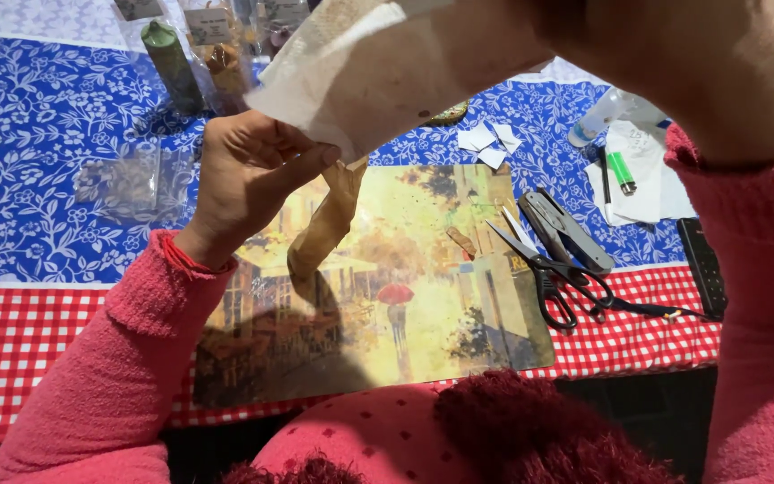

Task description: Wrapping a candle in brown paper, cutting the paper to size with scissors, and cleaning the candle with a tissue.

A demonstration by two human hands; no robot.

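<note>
Left hand [244, 175] is raised above the table, fingers pinched on the lower edge of a white paper towel [324, 67]; a tan strip [329, 224] hangs directly below its fingertips, and whether the hand grips it cannot be told. Right hand [692, 54] sits very close to the camera, blurred; its grasp cannot be told. Beneath the left hand lies a painted placemat [423, 296]. Black-handled scissors [548, 269] rest on the placemat's edge, below the right hand.
</note>
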